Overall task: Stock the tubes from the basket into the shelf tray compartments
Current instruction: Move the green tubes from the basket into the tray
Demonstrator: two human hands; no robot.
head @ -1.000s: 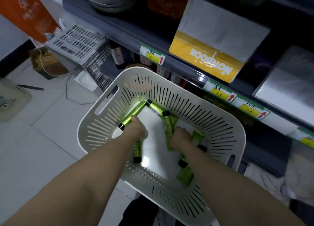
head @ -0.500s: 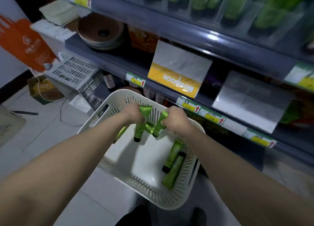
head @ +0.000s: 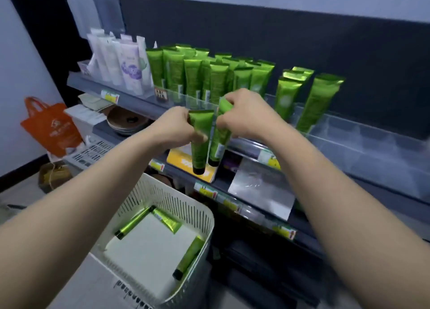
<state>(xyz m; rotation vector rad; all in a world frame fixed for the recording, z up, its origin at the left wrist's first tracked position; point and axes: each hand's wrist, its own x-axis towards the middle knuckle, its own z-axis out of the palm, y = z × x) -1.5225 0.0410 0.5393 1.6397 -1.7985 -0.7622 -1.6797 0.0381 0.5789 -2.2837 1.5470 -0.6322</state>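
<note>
Both hands have come up out of the basket and now hang in front of the top shelf, each carrying one tube; half a second ago they were only just clearing the basket rim.

From the head camera, the left hand point(head: 173, 127) pinches the flat crimped end of a green tube point(head: 200, 150), which hangs cap down. The right hand point(head: 242, 113), just beside it, has its fingers curled round the upper part of a second green tube point(head: 220, 143), also cap down. The two tubes hang side by side, close enough that I cannot tell whether they touch.

Just beyond the knuckles stands the clear shelf tray point(head: 349, 132), with rows of upright green tubes point(head: 209, 76) behind both hands and a smaller group point(head: 288, 92) to the right of the right hand. Further right the tray looks unfilled. White tubes point(head: 121, 62) stand up and to the left of the left hand.

Below the left forearm sits the basket point(head: 167, 199), well apart from the hands, with three tubes point(head: 132, 222) lying in it.

My reading: the carry is nearly done and the placing step is next. Both tubes already hang cap down, as the stocked ones stand, so each needs lifting over the tray's front wall and lowering into a compartment with room. At least one more trip looks needed.
</note>
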